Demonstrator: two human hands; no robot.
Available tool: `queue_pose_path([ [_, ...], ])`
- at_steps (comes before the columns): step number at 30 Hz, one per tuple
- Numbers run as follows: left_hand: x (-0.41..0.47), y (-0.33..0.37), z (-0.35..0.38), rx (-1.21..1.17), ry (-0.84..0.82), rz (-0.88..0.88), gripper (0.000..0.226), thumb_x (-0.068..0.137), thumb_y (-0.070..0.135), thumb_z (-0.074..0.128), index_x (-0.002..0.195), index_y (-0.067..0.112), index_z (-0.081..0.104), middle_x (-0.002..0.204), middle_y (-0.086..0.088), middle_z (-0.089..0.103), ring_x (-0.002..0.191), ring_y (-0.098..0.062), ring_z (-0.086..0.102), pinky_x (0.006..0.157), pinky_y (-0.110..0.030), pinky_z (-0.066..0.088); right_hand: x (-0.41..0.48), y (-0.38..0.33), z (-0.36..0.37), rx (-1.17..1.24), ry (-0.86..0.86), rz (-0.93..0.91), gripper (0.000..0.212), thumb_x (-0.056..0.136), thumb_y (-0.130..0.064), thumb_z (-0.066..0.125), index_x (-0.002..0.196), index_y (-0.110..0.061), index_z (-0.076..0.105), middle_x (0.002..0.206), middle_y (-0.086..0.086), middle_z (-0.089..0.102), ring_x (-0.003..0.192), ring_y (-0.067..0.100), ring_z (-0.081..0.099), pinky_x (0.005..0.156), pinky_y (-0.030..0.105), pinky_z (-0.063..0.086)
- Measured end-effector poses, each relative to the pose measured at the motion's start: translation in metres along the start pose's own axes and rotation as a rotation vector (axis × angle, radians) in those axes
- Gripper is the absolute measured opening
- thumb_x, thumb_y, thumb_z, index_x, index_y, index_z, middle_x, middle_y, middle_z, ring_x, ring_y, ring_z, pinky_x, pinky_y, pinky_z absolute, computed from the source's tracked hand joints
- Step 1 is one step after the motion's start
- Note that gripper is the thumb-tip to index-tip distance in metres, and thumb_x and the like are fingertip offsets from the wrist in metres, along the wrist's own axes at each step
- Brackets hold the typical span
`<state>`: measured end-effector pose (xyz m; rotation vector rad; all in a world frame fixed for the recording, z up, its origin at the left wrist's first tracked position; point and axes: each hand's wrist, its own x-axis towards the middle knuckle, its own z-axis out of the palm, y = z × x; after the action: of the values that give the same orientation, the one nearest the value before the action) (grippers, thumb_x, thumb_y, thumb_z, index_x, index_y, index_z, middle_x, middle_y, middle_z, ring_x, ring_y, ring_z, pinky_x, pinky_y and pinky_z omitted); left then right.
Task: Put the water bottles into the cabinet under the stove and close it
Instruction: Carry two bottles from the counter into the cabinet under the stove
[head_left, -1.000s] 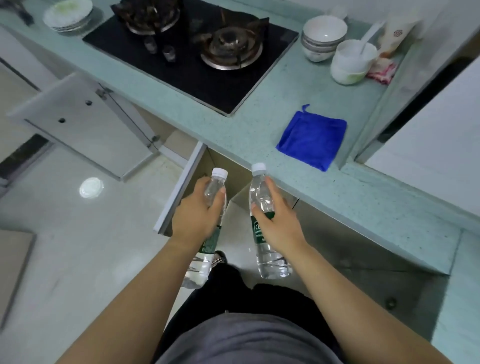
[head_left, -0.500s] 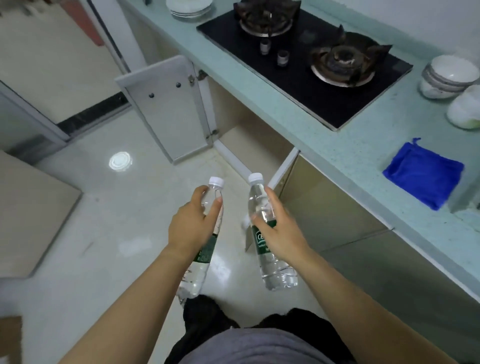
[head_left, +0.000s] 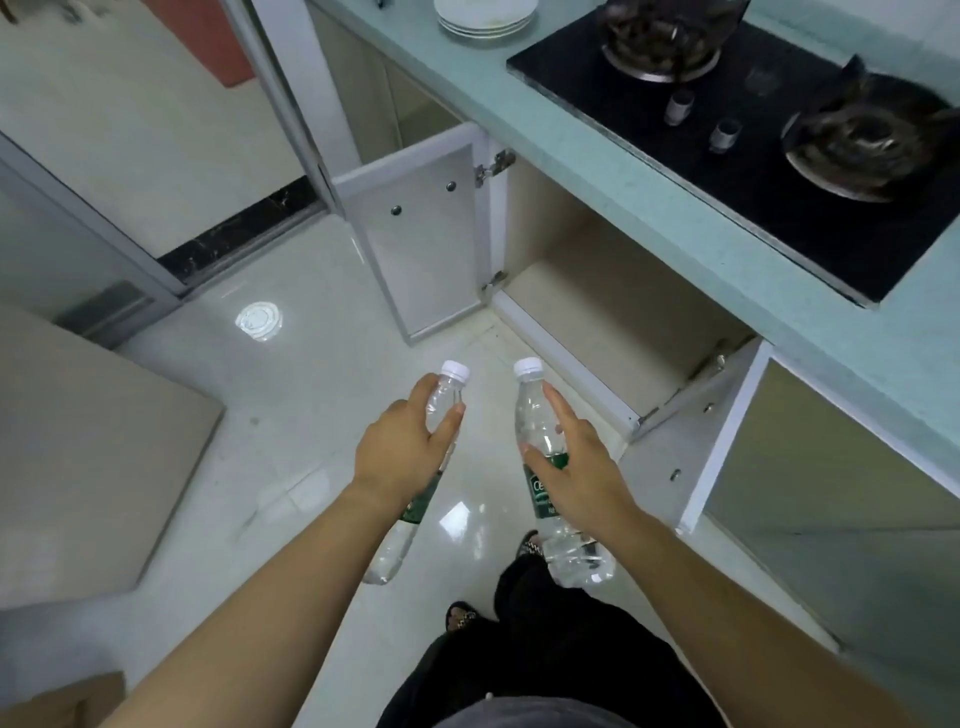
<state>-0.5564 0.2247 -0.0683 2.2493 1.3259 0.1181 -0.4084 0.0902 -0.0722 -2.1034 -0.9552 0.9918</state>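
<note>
Left hand (head_left: 402, 452) grips left bottle (head_left: 415, 478), right hand (head_left: 582, 467) grips right bottle (head_left: 540, 457); the hands are apart, both bottles held over the floor (head_left: 291, 395), caps up. Cabinet (head_left: 613, 312) under stove (head_left: 769, 135) stands open just ahead, left door (head_left: 426, 234) and right door (head_left: 691, 431) swung out. Plates (head_left: 485, 18) on counter (head_left: 571, 150).

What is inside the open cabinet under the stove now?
The cabinet shows only a bare beige floor and left wall, with nothing stored in the visible part. Its rear and upper space are hidden by the countertop.
</note>
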Motion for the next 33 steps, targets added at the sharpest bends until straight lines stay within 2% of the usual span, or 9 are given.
queue_pose_path([
  [2, 0.028, -0.003, -0.002, 0.005, -0.018, 0.02, 0.047, 0.091, 0.056, 0.033, 0.131, 0.033, 0.034, 0.093, -0.009, 0.061, 0.082, -0.029, 0.059, 0.066, -0.032, 0.041, 0.023, -0.001, -0.002, 0.0, 0.03, 0.026, 0.066, 0.089, -0.045, 0.05, 0.137, -0.056, 0.005, 0.124, 0.004, 0.044, 0.094, 0.014, 0.046, 0.082, 0.03, 0.038],
  [5, 0.078, -0.006, -0.002, -0.01, -0.035, 0.016, 0.047, 0.091, 0.056, 0.034, 0.132, 0.034, 0.033, 0.098, -0.009, 0.061, 0.089, -0.029, 0.059, 0.069, -0.031, 0.038, 0.065, -0.003, -0.003, 0.001, 0.081, 0.07, 0.066, 0.088, -0.049, 0.049, 0.137, -0.055, 0.005, 0.121, 0.005, 0.047, 0.098, 0.02, 0.052, 0.081, 0.032, 0.04],
  [9, 0.15, -0.012, 0.002, 0.03, -0.091, 0.006, 0.049, 0.091, 0.055, 0.034, 0.134, 0.031, 0.031, 0.098, -0.011, 0.06, 0.086, -0.03, 0.058, 0.069, -0.032, 0.039, 0.135, -0.012, -0.002, 0.036, 0.112, 0.131, 0.061, 0.089, -0.052, 0.044, 0.137, -0.056, 0.006, 0.128, 0.006, 0.047, 0.105, 0.024, 0.052, 0.082, 0.035, 0.04],
  [12, 0.199, -0.014, -0.003, 0.04, -0.113, -0.017, 0.05, 0.092, 0.052, 0.036, 0.136, 0.029, 0.031, 0.095, -0.011, 0.059, 0.079, -0.028, 0.054, 0.068, -0.032, 0.038, 0.18, -0.026, -0.007, -0.012, 0.1, 0.162, 0.059, 0.09, -0.053, 0.041, 0.138, -0.054, 0.006, 0.126, 0.007, 0.046, 0.102, 0.025, 0.053, 0.077, 0.032, 0.037],
  [14, 0.23, -0.014, -0.007, 0.047, -0.112, -0.017, 0.05, 0.092, 0.052, 0.036, 0.136, 0.03, 0.031, 0.099, -0.012, 0.06, 0.084, -0.03, 0.057, 0.069, -0.031, 0.038, 0.205, -0.035, -0.01, -0.029, 0.125, 0.181, 0.06, 0.091, -0.052, 0.04, 0.139, -0.053, 0.005, 0.127, 0.005, 0.043, 0.098, 0.024, 0.054, 0.076, 0.032, 0.038],
  [21, 0.341, -0.003, 0.009, 0.042, -0.197, 0.195, 0.049, 0.092, 0.051, 0.039, 0.136, 0.03, 0.032, 0.116, -0.011, 0.061, 0.103, -0.029, 0.059, 0.077, -0.035, 0.042, 0.277, -0.031, -0.004, -0.063, 0.269, 0.255, 0.063, 0.09, -0.051, 0.041, 0.134, -0.06, -0.003, 0.127, 0.001, 0.039, 0.081, 0.021, 0.057, 0.068, 0.03, 0.043],
  [25, 0.4, -0.004, 0.043, 0.061, -0.316, 0.288, 0.054, 0.091, 0.052, 0.039, 0.137, 0.026, 0.03, 0.119, -0.015, 0.059, 0.107, -0.034, 0.056, 0.086, -0.04, 0.045, 0.317, -0.014, 0.014, -0.069, 0.343, 0.359, 0.065, 0.089, -0.049, 0.043, 0.136, -0.057, -0.002, 0.128, 0.003, 0.039, 0.08, 0.026, 0.061, 0.074, 0.037, 0.053],
  [30, 0.458, -0.01, 0.096, 0.156, -0.407, 0.428, 0.053, 0.092, 0.05, 0.039, 0.138, 0.026, 0.028, 0.117, -0.014, 0.058, 0.102, -0.032, 0.059, 0.076, -0.033, 0.039, 0.369, 0.023, 0.037, 0.031, 0.474, 0.485, 0.067, 0.09, -0.045, 0.046, 0.136, -0.054, 0.0, 0.122, 0.005, 0.041, 0.076, 0.024, 0.061, 0.072, 0.039, 0.055],
  [33, 0.488, -0.024, 0.146, 0.155, -0.425, 0.485, 0.054, 0.091, 0.052, 0.038, 0.138, 0.026, 0.028, 0.115, -0.014, 0.058, 0.101, -0.033, 0.059, 0.077, -0.034, 0.04, 0.406, 0.062, 0.055, 0.083, 0.519, 0.496, 0.067, 0.091, -0.042, 0.047, 0.137, -0.053, 0.001, 0.118, 0.003, 0.04, 0.073, 0.02, 0.061, 0.068, 0.036, 0.054],
])
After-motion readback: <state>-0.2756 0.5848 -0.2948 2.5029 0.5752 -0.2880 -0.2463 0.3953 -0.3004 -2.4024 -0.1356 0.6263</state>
